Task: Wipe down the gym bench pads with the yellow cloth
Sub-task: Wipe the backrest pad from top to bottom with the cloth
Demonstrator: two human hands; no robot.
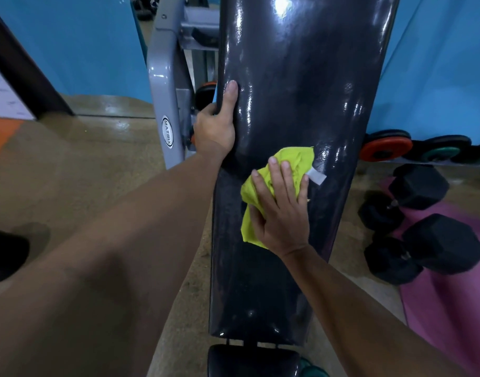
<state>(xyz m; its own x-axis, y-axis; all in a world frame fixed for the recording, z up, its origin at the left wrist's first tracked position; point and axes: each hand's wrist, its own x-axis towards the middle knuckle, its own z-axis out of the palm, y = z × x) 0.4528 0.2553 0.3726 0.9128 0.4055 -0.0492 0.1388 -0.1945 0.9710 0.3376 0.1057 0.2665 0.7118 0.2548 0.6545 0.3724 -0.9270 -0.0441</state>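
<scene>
The long black back pad (296, 85) of the gym bench runs up the middle of the view, shiny and tilted upward. A smaller black seat pad (249, 361) lies below it. My right hand (281, 213) presses the crumpled yellow cloth (293, 161) against the pad's middle, fingers spread over it. A white label (316, 176) sticks out from the cloth. My left hand (215, 126) grips the pad's left edge, thumb on top and the other fingers hidden behind the edge.
The grey bench frame (165, 104) stands left of the pad. Two black hex dumbbells (421, 224) lie on a pink mat (451, 322) at the right. Coloured weight plates (385, 148) lean against the blue wall (437, 63). Brown floor spreads to the left.
</scene>
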